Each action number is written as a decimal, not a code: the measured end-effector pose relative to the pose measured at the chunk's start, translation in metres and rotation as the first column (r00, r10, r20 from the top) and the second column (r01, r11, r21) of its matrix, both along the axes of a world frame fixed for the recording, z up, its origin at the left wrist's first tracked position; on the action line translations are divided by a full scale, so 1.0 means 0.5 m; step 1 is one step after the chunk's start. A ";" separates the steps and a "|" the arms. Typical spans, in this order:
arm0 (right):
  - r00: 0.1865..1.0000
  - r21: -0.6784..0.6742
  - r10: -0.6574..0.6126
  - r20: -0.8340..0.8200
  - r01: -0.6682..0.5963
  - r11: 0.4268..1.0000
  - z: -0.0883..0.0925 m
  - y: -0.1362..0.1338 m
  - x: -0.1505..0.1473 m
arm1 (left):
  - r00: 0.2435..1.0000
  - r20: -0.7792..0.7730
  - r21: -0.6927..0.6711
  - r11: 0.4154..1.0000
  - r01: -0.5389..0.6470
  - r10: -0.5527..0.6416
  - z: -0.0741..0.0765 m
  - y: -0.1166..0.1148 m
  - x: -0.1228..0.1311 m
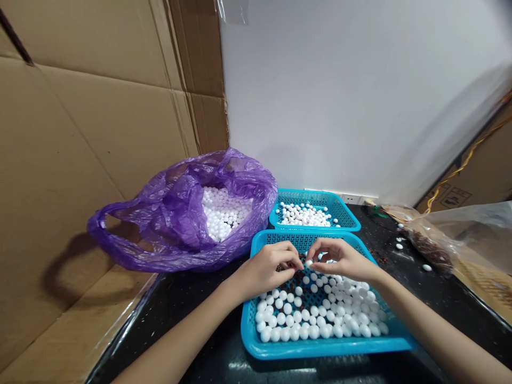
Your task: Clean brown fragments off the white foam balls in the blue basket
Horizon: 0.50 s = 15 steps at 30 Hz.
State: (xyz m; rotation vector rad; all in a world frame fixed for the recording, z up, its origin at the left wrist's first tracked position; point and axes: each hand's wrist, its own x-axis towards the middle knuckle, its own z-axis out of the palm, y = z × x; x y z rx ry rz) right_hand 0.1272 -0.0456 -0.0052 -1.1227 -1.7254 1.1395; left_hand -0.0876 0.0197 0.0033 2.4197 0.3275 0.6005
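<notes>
My right hand (340, 260) pinches a small white bead (309, 263) between thumb and forefinger, above a blue plastic mesh basket (328, 349). Facing it, my left hand (270, 268) has its fingers curled close to the same bead, and whether they hold anything is hidden. Both hands hover over the basket's far half, where dark brown bits (298, 280) lie on the mesh. Many white beads (316, 314) fill the nearer half of that basket.
Behind stand a smaller blue basket (316, 198) holding white beads and a purple plastic bag (236, 181) full of them. A clear bag of brown bits (430, 248) lies right, with loose beads (399, 240) on the black tabletop (400, 288). Cardboard (80, 133) and a white wall (340, 96) rise behind.
</notes>
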 end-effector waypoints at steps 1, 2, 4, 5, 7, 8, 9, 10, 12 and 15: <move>1.000 -0.001 -0.002 -0.008 0.002 1.000 -0.001 0.000 0.000 | 1.000 0.006 -0.003 1.000 0.005 -0.005 0.001 0.000 0.000; 1.000 -0.003 -0.004 -0.020 0.004 1.000 -0.001 0.000 0.000 | 1.000 0.014 -0.009 1.000 0.008 -0.008 0.002 -0.001 0.000; 0.999 -0.011 -0.007 -0.053 0.006 1.000 -0.001 0.001 -0.001 | 0.999 0.033 -0.033 0.999 0.006 -0.005 0.002 -0.002 0.000; 0.997 -0.016 -0.008 -0.071 0.007 1.000 -0.001 0.001 -0.002 | 0.999 0.040 -0.051 0.999 0.000 0.002 0.001 -0.002 0.000; 0.995 -0.030 -0.010 -0.100 0.007 1.000 -0.001 0.001 -0.002 | 0.999 0.050 -0.091 0.996 -0.010 0.015 -0.001 -0.002 -0.001; 0.994 -0.038 -0.010 -0.110 0.006 0.999 -0.001 0.002 -0.002 | 0.998 0.054 -0.112 0.994 -0.012 0.018 -0.002 -0.002 -0.001; 0.993 -0.045 -0.011 -0.119 0.006 0.999 -0.001 0.002 -0.002 | 0.998 0.058 -0.134 0.991 -0.014 0.022 -0.002 -0.003 -0.001; 0.992 -0.054 -0.013 -0.127 0.006 0.999 -0.001 0.002 -0.002 | 0.998 0.063 -0.156 0.988 -0.017 0.027 -0.002 -0.003 -0.001; 0.989 -0.073 -0.017 -0.149 0.006 0.997 -0.002 0.003 -0.002 | 0.997 0.075 -0.208 0.978 -0.017 0.033 -0.002 -0.003 -0.001; 0.983 -0.097 -0.011 -0.181 -0.007 0.995 -0.004 0.003 -0.003 | 0.995 0.098 -0.288 0.958 -0.002 0.031 0.000 -0.004 -0.001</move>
